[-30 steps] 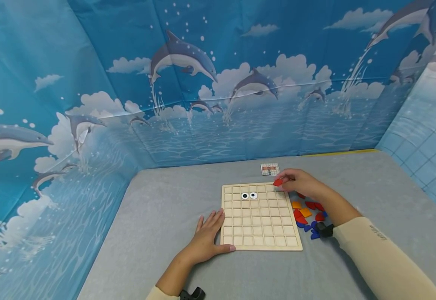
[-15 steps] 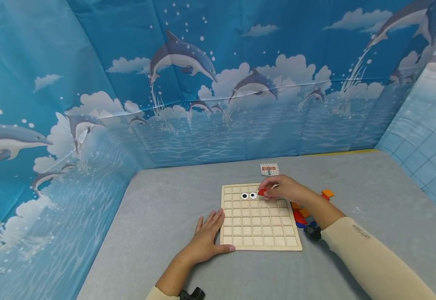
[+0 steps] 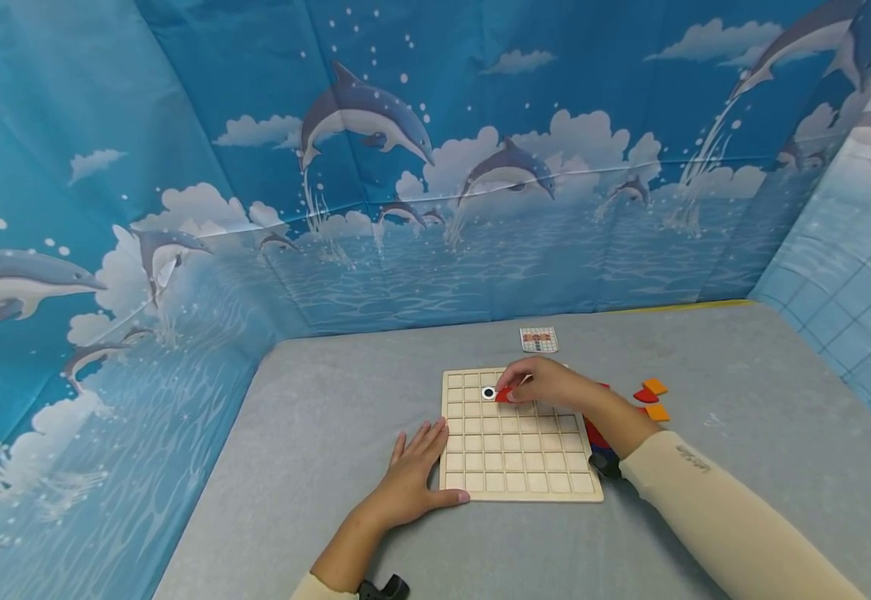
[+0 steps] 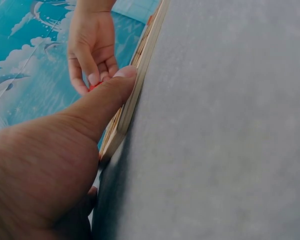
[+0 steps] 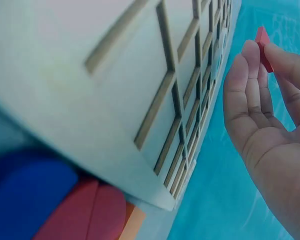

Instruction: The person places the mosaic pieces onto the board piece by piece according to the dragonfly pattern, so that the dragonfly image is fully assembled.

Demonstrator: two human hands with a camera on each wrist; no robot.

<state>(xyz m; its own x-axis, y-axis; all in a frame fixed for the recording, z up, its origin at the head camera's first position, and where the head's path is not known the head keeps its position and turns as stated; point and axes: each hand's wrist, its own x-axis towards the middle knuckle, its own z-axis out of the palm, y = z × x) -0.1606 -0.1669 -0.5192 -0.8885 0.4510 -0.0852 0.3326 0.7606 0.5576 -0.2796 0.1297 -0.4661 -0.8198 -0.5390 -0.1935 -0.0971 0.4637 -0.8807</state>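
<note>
Between thumb and fingers my right hand [image 3: 551,385] pinches a red pointed tile [image 3: 504,394] over the upper part of a wooden grid board [image 3: 518,460]. In the right wrist view the red tile [image 5: 263,47] stands up from the fingertips. A white eye tile [image 3: 488,392] lies in the grid just left of it; the second eye tile is hidden by the hand. My left hand [image 3: 412,485] rests at the board's left side, fingers extended against the edge. Its thumb lies on the near left corner, as the left wrist view also shows [image 4: 90,115].
Behind the board lies a small patterned card [image 3: 538,339]. Right of the board, partly under my right forearm, are red tiles [image 3: 595,433], a blue tile [image 5: 35,192] and orange tiles [image 3: 655,386]. A dolphin-print curtain [image 3: 435,208] backs the grey table [image 3: 330,417].
My right hand has moved left across the board's top with the red tile, from the right corner to the eye tiles, covering one. The left hand has stayed still.
</note>
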